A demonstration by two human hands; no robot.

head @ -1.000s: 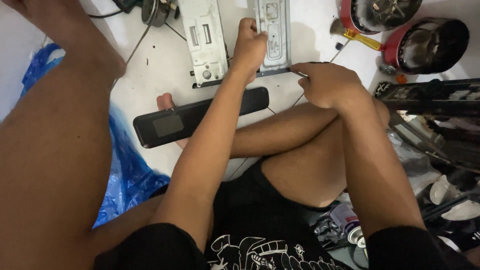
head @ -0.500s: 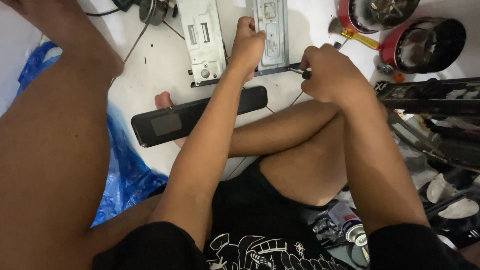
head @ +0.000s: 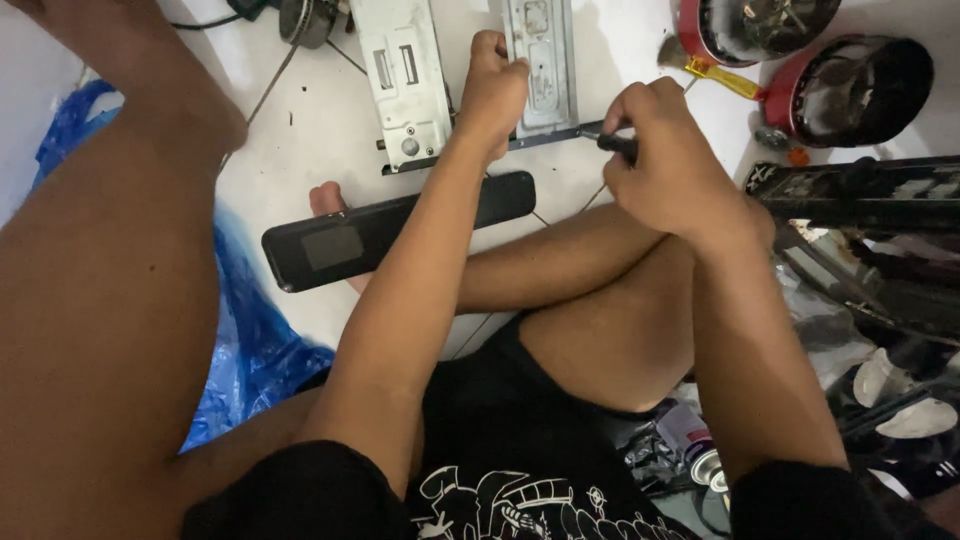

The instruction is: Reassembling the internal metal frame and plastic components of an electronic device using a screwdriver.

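I sit cross-legged on a white floor. My left hand point(head: 492, 88) presses down on the near corner of a grey metal chassis plate point(head: 540, 60). My right hand point(head: 665, 160) is closed around a dark-handled screwdriver point(head: 612, 143), its tip pointing left at the plate's lower right edge. A second grey metal plate point(head: 405, 80) with slots lies just left of the first. A long black plastic panel point(head: 395, 230) rests across my foot, below my left forearm.
Two red round bowls of parts point(head: 860, 85) sit at the top right, with a yellow-handled tool point(head: 715, 72) beside them. Dark plastic car-panel pieces point(head: 870, 230) pile on the right. A blue plastic bag point(head: 250, 340) lies at the left. Cables run at the top left.
My right hand has risen toward the plate's edge and turned, with the screwdriver now showing in its grip. My left hand has stayed on the plate.
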